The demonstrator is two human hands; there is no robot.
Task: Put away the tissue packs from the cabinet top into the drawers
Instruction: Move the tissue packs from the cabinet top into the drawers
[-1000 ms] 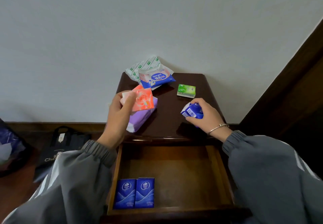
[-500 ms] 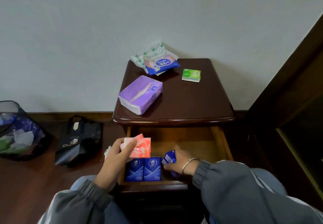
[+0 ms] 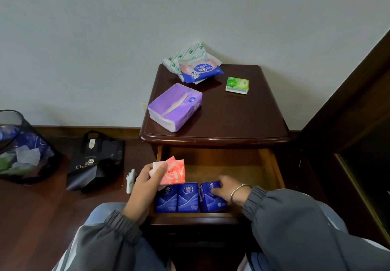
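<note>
The top drawer [image 3: 272, 165] of the dark wooden cabinet [image 3: 242, 127] stands pulled out. Two blue tissue packs [image 3: 177, 198] stand side by side at its front left. My right hand [image 3: 226, 188] grips a third blue pack [image 3: 211, 201] set right beside them. My left hand [image 3: 145, 184] holds an orange-pink tissue pack [image 3: 174, 170] above the drawer's left edge. On the cabinet top lie a purple tissue pack [image 3: 175, 106], a small green pack [image 3: 237, 84], a blue-and-pink wipes pack [image 3: 199, 71] and green-printed white packs [image 3: 183, 56] under it.
A black shopping bag [image 3: 97, 161] and a mesh waste bin [image 3: 19, 150] stand on the wooden floor at the left. A small white object [image 3: 130, 181] lies on the floor by the drawer. Dark wooden furniture [image 3: 358, 122] rises at the right. A white wall is behind.
Both hands came down from the cabinet top to the drawer. My right hand has set the blue pack down beside the two blue ones. My left hand still carries the orange-pink pack.
</note>
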